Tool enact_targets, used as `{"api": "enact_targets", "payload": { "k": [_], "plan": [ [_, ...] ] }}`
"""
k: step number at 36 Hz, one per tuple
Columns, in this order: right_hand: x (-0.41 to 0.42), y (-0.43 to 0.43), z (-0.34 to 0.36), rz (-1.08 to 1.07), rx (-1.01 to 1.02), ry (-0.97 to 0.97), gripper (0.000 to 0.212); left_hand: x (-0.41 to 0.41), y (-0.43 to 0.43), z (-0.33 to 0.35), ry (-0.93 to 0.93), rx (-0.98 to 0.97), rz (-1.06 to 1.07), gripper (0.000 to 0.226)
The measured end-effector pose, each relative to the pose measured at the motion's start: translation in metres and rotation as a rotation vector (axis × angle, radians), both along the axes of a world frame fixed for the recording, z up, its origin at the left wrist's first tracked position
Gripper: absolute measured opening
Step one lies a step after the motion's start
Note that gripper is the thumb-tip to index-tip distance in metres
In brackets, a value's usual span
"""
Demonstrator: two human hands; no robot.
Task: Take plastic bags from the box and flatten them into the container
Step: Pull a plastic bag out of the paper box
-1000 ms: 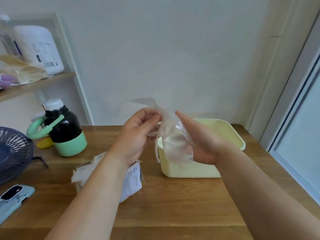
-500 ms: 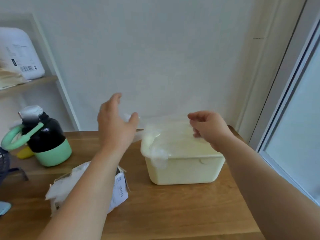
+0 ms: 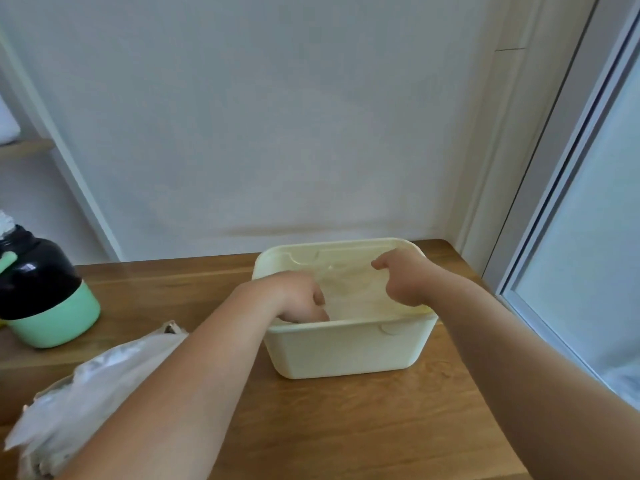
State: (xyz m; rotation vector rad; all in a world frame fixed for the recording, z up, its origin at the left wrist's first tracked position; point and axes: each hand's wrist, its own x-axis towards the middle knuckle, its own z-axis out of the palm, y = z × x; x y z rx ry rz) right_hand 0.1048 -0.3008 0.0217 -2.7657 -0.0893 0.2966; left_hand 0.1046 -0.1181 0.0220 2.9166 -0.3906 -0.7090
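Note:
A pale yellow container [image 3: 346, 351] stands on the wooden table near the wall. A clear plastic bag [image 3: 349, 289] lies spread inside it. My left hand [image 3: 298, 299] reaches down into the container's left front corner, its fingers curled on the bag's edge. My right hand [image 3: 401, 278] hovers over the right side with curled fingers pinching the bag's other edge. The box of plastic bags [image 3: 86, 386] sits at the lower left, white film bulging out of it, partly hidden by my left forearm.
A black and mint-green jug [image 3: 41, 296] stands at the far left of the table [image 3: 346, 427]. The white wall is close behind the container. A window frame [image 3: 554, 237] runs along the right edge of the table.
Both hands have lowered the bag from mid-air down into the container. The view has shifted right and closer to the container.

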Motion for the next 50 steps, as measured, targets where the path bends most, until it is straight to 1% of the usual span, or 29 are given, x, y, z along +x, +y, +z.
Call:
{"api": "enact_targets", "payload": {
  "k": [2, 5, 7, 10, 11, 13, 15, 16, 17, 19, 20, 23, 27, 29, 32, 34, 37, 44, 46, 50],
  "plan": [
    [0.001, -0.002, -0.002, 0.016, -0.057, 0.026, 0.064, 0.005, -0.002, -0.004, 0.017, 0.063, -0.027, 0.051],
    [-0.001, -0.001, -0.005, 0.011, -0.157, 0.048, 0.06, 0.007, -0.007, -0.008, 0.033, 0.103, -0.061, 0.053],
    [-0.002, 0.002, -0.006, 0.007, -0.226, -0.024, 0.051, 0.008, -0.01, -0.01, 0.041, 0.117, -0.071, 0.057],
    [-0.002, 0.005, -0.003, 0.059, -0.376, -0.201, 0.043, 0.008, -0.011, -0.011, 0.007, 0.14, -0.069, 0.06],
    [-0.002, 0.007, -0.002, 0.091, -0.389, -0.194, 0.043, 0.008, -0.01, -0.011, -0.013, 0.13, -0.061, 0.059],
    [-0.001, 0.009, -0.001, 0.118, -0.333, -0.053, 0.042, 0.007, -0.008, -0.011, -0.06, 0.078, -0.047, 0.058],
    [-0.002, 0.011, -0.004, 0.12, -0.286, 0.127, 0.032, 0.004, -0.002, -0.009, -0.122, 0.014, -0.03, 0.06],
    [-0.002, 0.011, -0.006, 0.127, -0.285, 0.17, 0.023, 0.002, 0.001, -0.007, -0.157, -0.018, -0.023, 0.061],
    [-0.001, 0.011, -0.008, 0.122, -0.293, 0.18, 0.022, -0.001, 0.004, -0.004, -0.19, -0.049, -0.016, 0.061],
    [-0.003, 0.011, -0.006, 0.084, -0.287, 0.142, 0.033, -0.006, 0.011, 0.0, -0.255, -0.115, 0.0, 0.055],
    [-0.002, 0.01, -0.004, 0.069, -0.267, 0.099, 0.034, -0.008, 0.014, 0.002, -0.29, -0.151, 0.012, 0.051],
    [-0.005, 0.009, 0.004, 0.018, -0.173, -0.085, 0.03, -0.015, 0.023, 0.006, -0.387, -0.263, 0.052, 0.037],
    [-0.019, 0.015, 0.014, -0.04, -0.065, -0.247, 0.026, -0.029, 0.032, 0.009, -0.481, -0.373, 0.106, 0.027],
    [-0.027, 0.019, 0.017, -0.017, -0.011, -0.34, 0.022, -0.036, 0.037, 0.011, -0.519, -0.431, 0.137, 0.025],
    [-0.043, 0.034, 0.021, 0.031, 0.166, -0.418, 0.035, -0.047, 0.045, 0.015, -0.566, -0.465, 0.16, 0.025],
    [-0.052, 0.049, 0.021, 0.073, 0.283, -0.448, 0.033, -0.056, 0.055, 0.018, -0.579, -0.486, 0.176, 0.025],
    [-0.063, 0.077, 0.018, 0.117, 0.419, -0.486, 0.03, -0.073, 0.078, 0.021, -0.606, -0.479, 0.216, 0.025],
    [-0.078, 0.133, 0.007, 0.227, 0.475, -0.489, 0.027, -0.105, 0.133, 0.017, -0.615, -0.4, 0.348, 0.026],
    [-0.081, 0.145, 0.005, 0.252, 0.504, -0.47, 0.026, -0.11, 0.144, 0.013, -0.576, -0.351, 0.372, 0.029],
    [-0.082, 0.167, -0.002, 0.283, 0.57, -0.352, 0.02, -0.117, 0.161, 0.004, -0.424, -0.17, 0.378, 0.037]
  ]
}}
